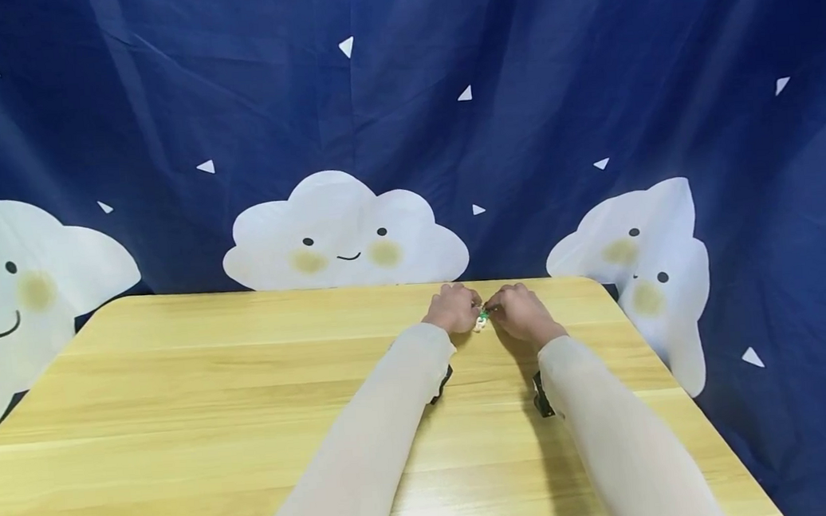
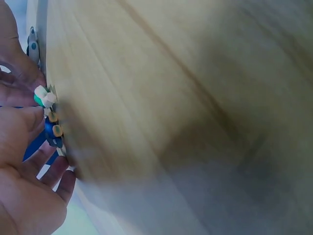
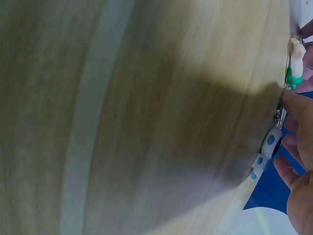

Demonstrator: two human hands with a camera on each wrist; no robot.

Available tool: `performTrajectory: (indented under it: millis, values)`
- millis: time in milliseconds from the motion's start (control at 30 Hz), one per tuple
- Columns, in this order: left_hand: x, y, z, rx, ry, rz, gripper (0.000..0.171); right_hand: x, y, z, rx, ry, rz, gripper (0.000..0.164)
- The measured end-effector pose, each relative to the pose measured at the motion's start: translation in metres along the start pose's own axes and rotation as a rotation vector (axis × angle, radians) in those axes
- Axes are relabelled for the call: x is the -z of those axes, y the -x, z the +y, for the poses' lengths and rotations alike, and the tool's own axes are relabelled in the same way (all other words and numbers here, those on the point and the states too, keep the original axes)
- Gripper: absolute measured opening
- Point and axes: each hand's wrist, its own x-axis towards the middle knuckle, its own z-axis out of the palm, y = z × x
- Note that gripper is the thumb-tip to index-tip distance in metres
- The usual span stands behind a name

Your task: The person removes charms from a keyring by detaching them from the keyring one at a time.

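Note:
Near the far edge of the table, both hands meet at a small keychain with a white-and-green charm (image 1: 480,320). My left hand (image 1: 454,308) holds its charm end, where a blue piece with orange spots (image 2: 54,129) shows by the fingers in the left wrist view. My right hand (image 1: 521,313) pinches the keychain close to its metal clasp (image 3: 279,116). A white strap with blue dots (image 3: 268,146) hangs beside the right fingers in the right wrist view. Fingers partly cover the keychain, so the exact contact is hard to see.
The light wooden table (image 1: 216,432) stretches toward me, its far edge close behind the hands. A dark blue curtain (image 1: 401,91) with white clouds hangs behind it. Black wrist devices (image 1: 543,395) sit under the sleeves.

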Motion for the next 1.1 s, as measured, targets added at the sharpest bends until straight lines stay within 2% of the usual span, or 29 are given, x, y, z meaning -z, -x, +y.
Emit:
performTrajectory:
  millis: [267, 433, 567, 700, 800, 933, 1100]
  values:
    - [-0.005, 0.001, 0.0, 0.047, 0.072, 0.046, 0.019, -0.002, 0.0, -0.001, -0.019, -0.006, 0.012, 0.012]
    - [-0.007, 0.0, 0.0, 0.084, 0.145, 0.087, 0.019, 0.0, 0.001, -0.005, -0.037, -0.023, 0.027, 0.014]
    - [-0.009, -0.003, -0.002, 0.09, 0.206, 0.11, 0.017, 0.002, 0.002, -0.008, -0.042, -0.052, 0.037, 0.014]
    - [-0.011, -0.007, -0.004, 0.058, 0.244, 0.128, 0.013, 0.005, 0.003, -0.006, -0.015, -0.073, 0.065, 0.013]
    - [-0.01, -0.007, -0.005, 0.008, 0.229, 0.144, 0.012, 0.007, 0.006, -0.004, 0.009, -0.09, 0.089, 0.012]
    - [-0.005, -0.005, -0.004, -0.057, 0.23, 0.149, 0.012, 0.011, 0.009, 0.0, 0.033, -0.119, 0.114, 0.01]
    - [0.001, 0.0, -0.002, -0.1, 0.257, 0.159, 0.013, 0.017, 0.012, 0.002, 0.047, -0.147, 0.139, 0.012]
